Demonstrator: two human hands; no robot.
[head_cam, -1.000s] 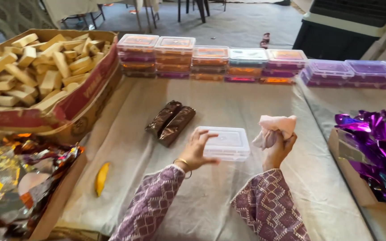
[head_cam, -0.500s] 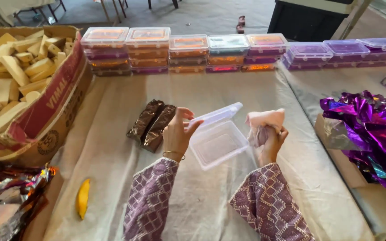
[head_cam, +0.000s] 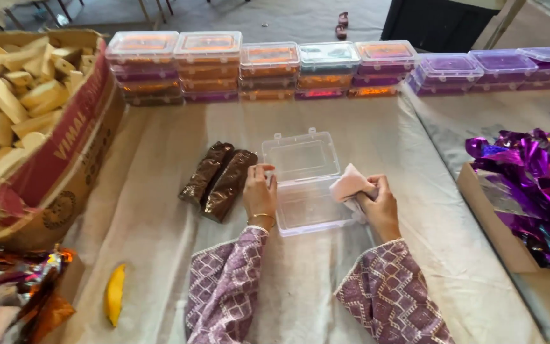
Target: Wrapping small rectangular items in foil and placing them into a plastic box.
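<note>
Lid now flat open behind clear box (head_cam: pixel 310 204); I see left hand (head_cam: pixel 260 194) steadying rim, right hand (head_cam: pixel 377 204) fingers clamped on pink cloth (head_cam: pixel 349 185) above box.

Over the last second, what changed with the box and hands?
The clear box went from shut to fully open, its lid swung back flat toward the stacked containers. The left hand moved from the lid to the box's left edge. The right hand still grips the pink cloth. The brown packets are unmoved.
</note>
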